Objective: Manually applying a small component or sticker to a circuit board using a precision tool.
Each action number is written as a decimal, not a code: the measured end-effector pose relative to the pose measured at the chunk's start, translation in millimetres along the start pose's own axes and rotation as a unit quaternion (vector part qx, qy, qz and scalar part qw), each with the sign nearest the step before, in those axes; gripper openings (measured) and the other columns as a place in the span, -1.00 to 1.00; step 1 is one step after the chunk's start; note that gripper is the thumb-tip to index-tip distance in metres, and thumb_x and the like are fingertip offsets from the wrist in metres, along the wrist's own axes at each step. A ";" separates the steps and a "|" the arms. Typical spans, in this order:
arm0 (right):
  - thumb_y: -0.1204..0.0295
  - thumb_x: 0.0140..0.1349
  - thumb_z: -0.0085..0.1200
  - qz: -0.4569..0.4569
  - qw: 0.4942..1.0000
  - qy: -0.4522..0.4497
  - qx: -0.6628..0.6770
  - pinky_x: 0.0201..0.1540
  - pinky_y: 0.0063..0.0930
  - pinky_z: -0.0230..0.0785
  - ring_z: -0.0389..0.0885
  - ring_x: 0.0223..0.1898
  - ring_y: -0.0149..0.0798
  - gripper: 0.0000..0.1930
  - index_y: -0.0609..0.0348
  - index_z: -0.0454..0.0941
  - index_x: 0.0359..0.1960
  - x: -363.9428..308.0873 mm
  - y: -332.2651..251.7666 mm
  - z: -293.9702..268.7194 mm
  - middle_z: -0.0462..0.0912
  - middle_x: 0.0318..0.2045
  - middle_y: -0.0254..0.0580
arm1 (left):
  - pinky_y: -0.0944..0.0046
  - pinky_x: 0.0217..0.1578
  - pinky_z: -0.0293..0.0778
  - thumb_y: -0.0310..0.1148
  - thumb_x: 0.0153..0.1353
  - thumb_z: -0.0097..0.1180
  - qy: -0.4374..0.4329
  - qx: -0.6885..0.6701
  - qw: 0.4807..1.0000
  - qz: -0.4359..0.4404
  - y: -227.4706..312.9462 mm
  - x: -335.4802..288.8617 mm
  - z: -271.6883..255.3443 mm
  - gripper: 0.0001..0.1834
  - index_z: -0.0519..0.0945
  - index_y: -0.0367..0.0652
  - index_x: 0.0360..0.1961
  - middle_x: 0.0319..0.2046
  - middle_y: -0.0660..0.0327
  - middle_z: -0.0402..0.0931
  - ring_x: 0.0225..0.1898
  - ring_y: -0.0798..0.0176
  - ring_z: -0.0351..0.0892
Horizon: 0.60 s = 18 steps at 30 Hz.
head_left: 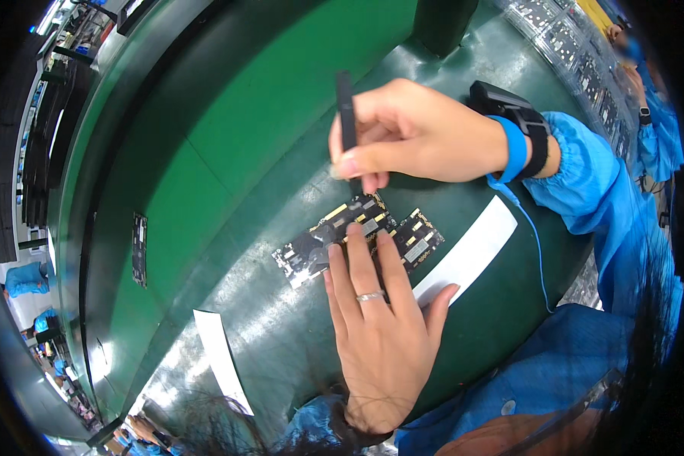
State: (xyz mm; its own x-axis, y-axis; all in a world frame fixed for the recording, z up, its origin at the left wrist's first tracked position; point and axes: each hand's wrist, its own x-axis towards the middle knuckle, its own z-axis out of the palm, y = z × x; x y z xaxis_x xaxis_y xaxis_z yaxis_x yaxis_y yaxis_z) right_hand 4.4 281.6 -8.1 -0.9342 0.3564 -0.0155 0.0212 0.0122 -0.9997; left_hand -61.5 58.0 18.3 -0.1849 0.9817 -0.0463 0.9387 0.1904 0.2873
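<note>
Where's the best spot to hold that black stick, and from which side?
I'd pinch the black stick around its lower half, from the right, like the right hand. The stick is long and slender, so a pinch should steady it, with its lower end pointing toward the circuit board.

The head-worn left fisheye camera is looking down from close above the black, gold-marked circuit board point(333, 227), bending the glossy dark-green worktable point(281, 342) around it.
</note>
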 end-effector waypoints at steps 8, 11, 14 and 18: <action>0.31 0.41 0.30 0.025 0.998 0.009 -0.048 -0.26 -0.57 0.56 0.72 -0.36 -0.46 -0.76 0.27 0.63 -0.18 -17.1 -4.2 -1.0 0.72 -0.41 -0.25 | -0.16 0.31 0.44 0.11 0.36 0.20 -0.005 -0.007 0.999 0.032 2.7 -1.9 6.4 -0.15 0.39 -0.42 0.39 0.43 -0.18 0.28 0.38 -0.22 0.39; 0.32 0.41 0.29 0.039 0.996 0.014 -0.074 -0.28 -0.58 0.54 0.72 -0.36 -0.47 -0.76 0.27 0.63 -0.17 -21.0 -0.6 -2.7 0.73 -0.42 -0.26 | -0.15 0.31 0.44 0.11 0.36 0.20 -0.007 -0.007 0.999 0.036 2.7 -1.7 9.3 -0.15 0.39 -0.41 0.39 0.44 -0.17 0.28 0.38 -0.21 0.39; 0.30 0.42 0.29 0.018 0.998 0.010 -0.065 -0.30 -0.58 0.52 0.73 -0.37 -0.48 -0.76 0.27 0.64 -0.18 -22.6 3.9 -1.8 0.74 -0.43 -0.25 | -0.14 0.32 0.44 0.12 0.35 0.20 -0.002 -0.003 0.999 0.038 2.0 -2.2 12.6 -0.15 0.39 -0.40 0.39 0.44 -0.17 0.28 0.38 -0.20 0.40; 0.29 0.42 0.28 0.014 0.997 0.006 -0.076 -0.32 -0.57 0.51 0.72 -0.38 -0.47 -0.75 0.28 0.64 -0.19 -22.3 4.2 -1.2 0.74 -0.44 -0.23 | -0.14 0.31 0.45 0.12 0.35 0.21 -0.003 0.005 0.999 0.038 1.8 -2.0 13.2 -0.15 0.40 -0.40 0.38 0.43 -0.17 0.29 0.37 -0.20 0.41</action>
State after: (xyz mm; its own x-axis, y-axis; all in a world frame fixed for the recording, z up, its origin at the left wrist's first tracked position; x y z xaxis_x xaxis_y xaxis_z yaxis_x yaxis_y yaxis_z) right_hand 25.7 274.7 -11.9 -0.9281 0.3699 -0.0425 0.1020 0.1430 -0.9845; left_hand -55.7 56.5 6.3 -0.1108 0.9934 -0.0309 0.9531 0.1150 0.2800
